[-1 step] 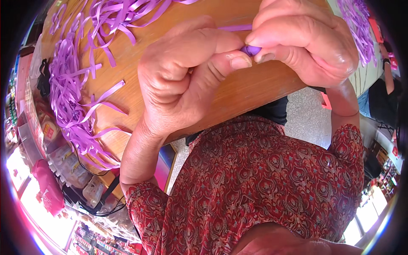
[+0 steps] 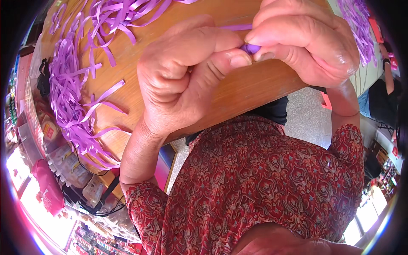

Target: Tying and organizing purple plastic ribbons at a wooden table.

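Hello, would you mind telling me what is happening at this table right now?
A person in a red patterned top is working a purple ribbon strip between both hands over a wooden table. The left hand and right hand meet at the strip, pinching it between thumbs and fingertips. A heap of loose purple ribbons lies on the table to the person's left, with more along the far edge.

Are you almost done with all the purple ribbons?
Hard to say, but probably not. Done: no finished piece shows anywhere. In hand: the left hand and right hand pinch one purple strip between their fingertips, just above the wooden table. Left: a big loose pile of strips lies at the table's left side, and more strips lie at the far right.
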Available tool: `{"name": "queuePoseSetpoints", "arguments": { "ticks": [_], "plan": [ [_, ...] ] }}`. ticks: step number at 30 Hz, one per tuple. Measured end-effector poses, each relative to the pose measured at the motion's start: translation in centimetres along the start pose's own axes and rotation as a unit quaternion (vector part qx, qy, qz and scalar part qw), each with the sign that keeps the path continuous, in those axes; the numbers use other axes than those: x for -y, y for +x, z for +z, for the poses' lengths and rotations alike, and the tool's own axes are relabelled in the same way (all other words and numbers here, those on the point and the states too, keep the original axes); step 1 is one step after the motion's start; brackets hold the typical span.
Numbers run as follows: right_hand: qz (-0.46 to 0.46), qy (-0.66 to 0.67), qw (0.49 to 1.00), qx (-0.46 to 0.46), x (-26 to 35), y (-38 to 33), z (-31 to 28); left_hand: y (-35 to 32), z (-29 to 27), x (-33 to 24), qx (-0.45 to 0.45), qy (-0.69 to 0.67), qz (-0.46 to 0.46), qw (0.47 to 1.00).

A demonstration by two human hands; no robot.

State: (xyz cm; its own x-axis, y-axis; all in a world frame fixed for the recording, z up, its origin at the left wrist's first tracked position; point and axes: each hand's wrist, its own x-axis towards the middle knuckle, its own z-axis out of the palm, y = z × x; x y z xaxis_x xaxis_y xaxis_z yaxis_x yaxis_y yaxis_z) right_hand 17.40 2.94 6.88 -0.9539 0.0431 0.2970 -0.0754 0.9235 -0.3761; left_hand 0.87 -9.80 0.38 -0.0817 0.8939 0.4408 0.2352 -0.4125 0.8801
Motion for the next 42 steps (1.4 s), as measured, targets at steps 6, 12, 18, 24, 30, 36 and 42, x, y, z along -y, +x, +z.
{"name": "queuePoseSetpoints", "arguments": {
  "ticks": [6,12,18,24,30,36,42],
  "plan": [
    [-0.003,0.014,1.000,0.010,0.0,0.1,-0.4,0.3,0.0,0.3,-0.019,0.046,0.022,0.999],
    [-0.011,0.031,0.999,0.019,0.0,0.5,-0.6,0.6,-0.4,0.1,-0.001,0.092,0.045,0.995],
    [-0.018,0.043,0.999,0.029,-0.1,0.7,-0.7,0.8,-0.9,-0.2,0.017,0.156,0.050,0.986],
    [-0.023,0.017,1.000,0.011,-0.2,0.9,-0.8,0.8,-0.4,0.6,-0.009,0.145,0.056,0.988],
    [-0.048,-0.001,0.999,0.006,0.0,1.1,-0.8,1.0,-0.4,0.1,0.015,0.150,0.125,0.981],
    [-0.086,-0.018,0.996,0.011,0.1,1.3,-0.5,0.7,-0.8,-0.3,0.029,0.187,0.109,0.976],
    [-0.172,-0.055,0.983,-0.007,-0.7,1.4,0.0,0.9,-1.0,-0.6,0.057,0.193,0.130,0.971]
  ]
}}
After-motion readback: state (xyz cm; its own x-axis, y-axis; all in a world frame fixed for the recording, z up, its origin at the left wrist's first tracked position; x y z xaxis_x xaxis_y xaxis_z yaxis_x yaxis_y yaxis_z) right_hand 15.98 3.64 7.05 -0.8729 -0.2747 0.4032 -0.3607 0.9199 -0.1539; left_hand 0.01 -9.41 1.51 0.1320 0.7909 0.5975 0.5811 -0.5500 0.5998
